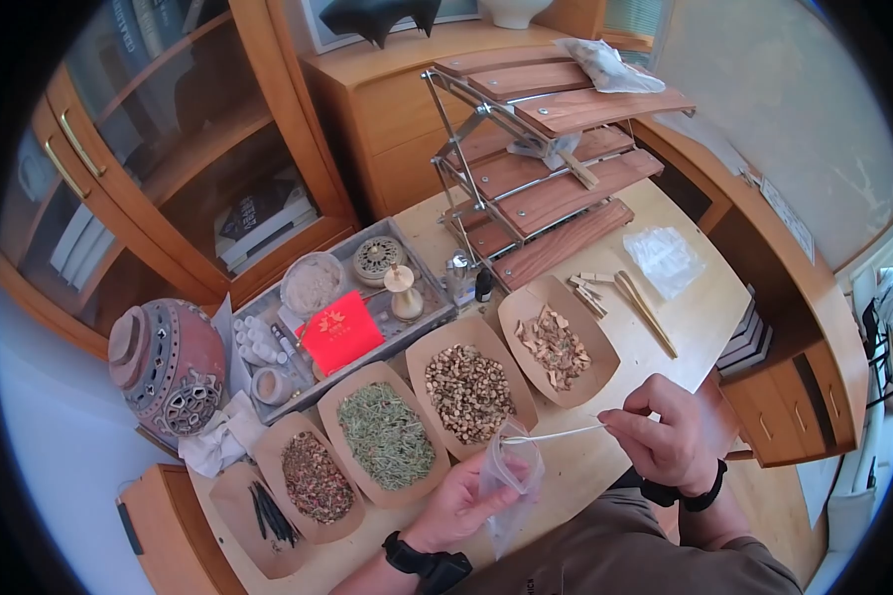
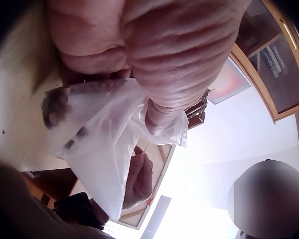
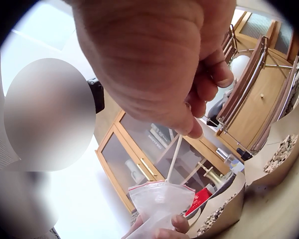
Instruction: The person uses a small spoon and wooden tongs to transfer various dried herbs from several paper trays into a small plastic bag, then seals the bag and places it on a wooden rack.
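Note:
My left hand (image 1: 458,508) grips a clear zip bag (image 1: 516,481) in front of the body, with the thumb across its upper part. In the right wrist view the bag (image 3: 162,199) has its red-lined mouth facing up. A taut, thin white cord (image 1: 556,433) runs from that mouth to my right hand (image 1: 667,431), which pinches its end between thumb and fingers. Dark bits show through the plastic in the left wrist view. Nearest the bag stands a paper tray of brownish dried pieces (image 1: 466,392).
More paper trays hold green dried herb (image 1: 385,436), reddish mix (image 1: 318,478), dark sticks (image 1: 271,516) and wood chips (image 1: 548,349). Behind them are a grey tray (image 1: 435,315) with a red packet (image 1: 340,332), a tiered wooden rack (image 1: 556,188), tongs (image 1: 647,315) and plastic bags (image 1: 665,261).

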Available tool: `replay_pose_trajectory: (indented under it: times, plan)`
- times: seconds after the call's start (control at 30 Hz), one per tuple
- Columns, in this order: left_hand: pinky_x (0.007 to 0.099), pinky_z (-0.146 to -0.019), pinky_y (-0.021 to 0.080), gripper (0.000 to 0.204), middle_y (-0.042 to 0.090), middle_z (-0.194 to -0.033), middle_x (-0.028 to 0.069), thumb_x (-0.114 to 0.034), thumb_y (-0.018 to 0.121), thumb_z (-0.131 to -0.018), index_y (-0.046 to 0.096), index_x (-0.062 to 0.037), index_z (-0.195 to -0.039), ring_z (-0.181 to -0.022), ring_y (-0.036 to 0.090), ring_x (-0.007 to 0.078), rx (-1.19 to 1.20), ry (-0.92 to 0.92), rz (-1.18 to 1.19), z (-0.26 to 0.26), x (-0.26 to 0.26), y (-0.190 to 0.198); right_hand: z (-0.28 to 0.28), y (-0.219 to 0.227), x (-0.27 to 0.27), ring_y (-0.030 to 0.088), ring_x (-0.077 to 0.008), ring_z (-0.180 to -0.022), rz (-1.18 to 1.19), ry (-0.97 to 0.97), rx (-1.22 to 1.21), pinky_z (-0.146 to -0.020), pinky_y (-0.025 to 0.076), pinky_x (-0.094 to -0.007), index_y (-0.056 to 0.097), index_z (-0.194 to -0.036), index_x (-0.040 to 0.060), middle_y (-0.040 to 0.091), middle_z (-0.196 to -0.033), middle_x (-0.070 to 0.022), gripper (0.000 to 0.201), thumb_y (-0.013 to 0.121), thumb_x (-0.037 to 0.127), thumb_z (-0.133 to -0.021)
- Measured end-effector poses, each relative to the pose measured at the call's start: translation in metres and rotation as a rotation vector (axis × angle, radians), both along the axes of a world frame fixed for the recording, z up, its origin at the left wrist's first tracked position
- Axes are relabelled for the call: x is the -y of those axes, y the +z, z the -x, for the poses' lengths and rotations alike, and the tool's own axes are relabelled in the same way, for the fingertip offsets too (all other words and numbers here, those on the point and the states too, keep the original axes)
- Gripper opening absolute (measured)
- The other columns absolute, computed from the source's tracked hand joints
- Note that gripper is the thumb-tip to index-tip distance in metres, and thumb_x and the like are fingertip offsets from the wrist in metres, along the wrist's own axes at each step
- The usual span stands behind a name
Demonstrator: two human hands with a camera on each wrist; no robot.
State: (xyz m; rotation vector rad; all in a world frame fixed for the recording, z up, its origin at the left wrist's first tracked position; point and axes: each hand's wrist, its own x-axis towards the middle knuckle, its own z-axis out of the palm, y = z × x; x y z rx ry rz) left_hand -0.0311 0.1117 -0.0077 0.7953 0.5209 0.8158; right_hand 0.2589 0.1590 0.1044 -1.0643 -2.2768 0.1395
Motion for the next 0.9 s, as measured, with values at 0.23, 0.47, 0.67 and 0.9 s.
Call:
replay_pose_trajectory:
  times: [0.23, 0.47, 0.67, 0.9]
  plan:
    - [0.0371, -0.104, 0.054, 0.035, 0.069, -0.124, 0.0078, -0.008, 0.066, -0.107, 0.056, -0.0013, -0.14, -0.115, 0.069, 0.0189, -0.024, -0.018, 0.012, 0.001, -0.001, 0.004, 0.008, -0.003, -0.007, 0.062, -0.0259, -0.069, 0.004, -0.087, -0.025, -0.058, 0.05, -0.0374, 0.075, -0.096, 0.0043, 0.062, -0.083, -0.0078, 0.017, 0.081, 0.0, -0.08]
    - [0.0367, -0.106, 0.054, 0.036, 0.07, -0.125, 0.0086, -0.007, 0.072, -0.103, 0.06, 0.0004, -0.136, -0.116, 0.07, 0.0185, -0.071, 0.015, -0.048, -0.006, 0.003, 0.005, 0.028, -0.005, -0.008, 0.065, -0.0295, -0.073, 0.203, -0.071, 0.13, -0.063, 0.054, -0.0417, 0.07, -0.086, 0.0041, 0.057, -0.079, -0.0086, 0.007, 0.076, 0.006, -0.084]
    - [0.0343, -0.106, 0.052, 0.036, 0.07, -0.126, 0.007, -0.009, 0.073, -0.103, 0.062, 0.0, -0.136, -0.12, 0.067, 0.0148, -0.086, 0.0, -0.092, -0.005, 0.002, 0.006, 0.038, -0.005, -0.008, 0.065, -0.0301, -0.068, 0.217, -0.132, 0.224, -0.061, 0.053, -0.0424, 0.067, -0.075, 0.0056, 0.058, -0.077, -0.0089, 0.013, 0.075, 0.011, -0.084]
    - [0.0348, -0.11, 0.051, 0.038, 0.067, -0.136, 0.0074, -0.007, 0.067, -0.107, 0.058, -0.001, -0.143, -0.126, 0.064, 0.0148, -0.092, -0.062, -0.123, -0.002, 0.001, 0.004, 0.059, -0.03, -0.023, 0.066, -0.0314, -0.066, 0.21, -0.13, 0.203, -0.061, 0.054, -0.0443, 0.068, -0.074, 0.0055, 0.061, -0.078, -0.0103, 0.014, 0.074, 0.013, -0.085]
